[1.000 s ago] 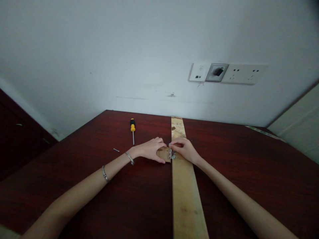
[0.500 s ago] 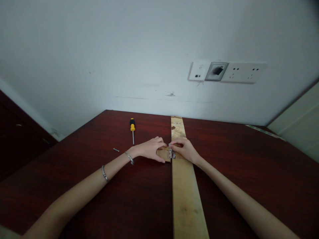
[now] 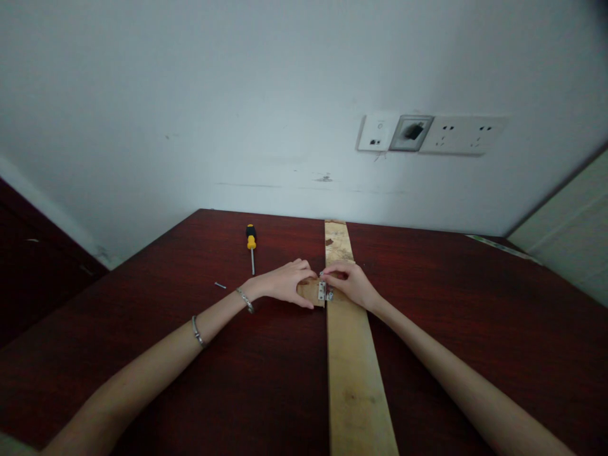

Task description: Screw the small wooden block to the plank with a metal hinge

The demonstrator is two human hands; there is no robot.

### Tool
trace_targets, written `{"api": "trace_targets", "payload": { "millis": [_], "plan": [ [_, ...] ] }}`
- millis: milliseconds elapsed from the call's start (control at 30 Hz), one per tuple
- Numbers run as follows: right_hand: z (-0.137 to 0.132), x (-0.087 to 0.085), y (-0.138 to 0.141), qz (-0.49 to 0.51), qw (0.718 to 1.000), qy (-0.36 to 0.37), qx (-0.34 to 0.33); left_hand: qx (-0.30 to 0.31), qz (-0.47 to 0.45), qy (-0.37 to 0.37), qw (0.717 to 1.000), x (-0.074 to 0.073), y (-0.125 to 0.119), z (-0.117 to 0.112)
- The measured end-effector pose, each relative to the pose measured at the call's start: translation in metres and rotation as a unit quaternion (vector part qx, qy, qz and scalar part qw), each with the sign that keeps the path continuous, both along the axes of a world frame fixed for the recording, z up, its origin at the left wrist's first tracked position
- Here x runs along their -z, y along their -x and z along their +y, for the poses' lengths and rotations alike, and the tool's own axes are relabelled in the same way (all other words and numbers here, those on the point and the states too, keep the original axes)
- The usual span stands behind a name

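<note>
My left hand is closed around a short wooden block, thumb on the near side and fingers on the far side. The block's end meets the left edge of a long wooden board. A small metal hinge lies across the joint, with a screw on its board side. Above the hinge, my right hand pinches a tiny metal piece that looks like a screw; the fingertips mostly hide it.
A yellow and black screwdriver lies left of the board on the dark red table. Nearer my left wrist is a loose screw. Behind the table rises a white wall with a row of sockets.
The view has shifted very slightly. Both hands keep nearly the same places, and the right fingertips are still pinched by the hinge.
</note>
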State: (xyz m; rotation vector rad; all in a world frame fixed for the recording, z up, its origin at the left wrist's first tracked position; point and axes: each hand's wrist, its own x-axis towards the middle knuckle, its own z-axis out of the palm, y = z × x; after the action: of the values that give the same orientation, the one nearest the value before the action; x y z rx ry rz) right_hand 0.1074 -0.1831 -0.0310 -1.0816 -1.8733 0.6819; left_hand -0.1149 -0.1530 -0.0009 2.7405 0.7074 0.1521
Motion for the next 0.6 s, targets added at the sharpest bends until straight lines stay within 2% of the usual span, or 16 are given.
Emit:
{"api": "trace_targets", "payload": {
  "millis": [600],
  "plan": [
    [-0.0015,-0.0017,-0.0015,-0.03,0.999,-0.019,-0.024,-0.005,-0.002,0.016,1.0,-0.0029,-0.0003,-0.0005]
  ]
}}
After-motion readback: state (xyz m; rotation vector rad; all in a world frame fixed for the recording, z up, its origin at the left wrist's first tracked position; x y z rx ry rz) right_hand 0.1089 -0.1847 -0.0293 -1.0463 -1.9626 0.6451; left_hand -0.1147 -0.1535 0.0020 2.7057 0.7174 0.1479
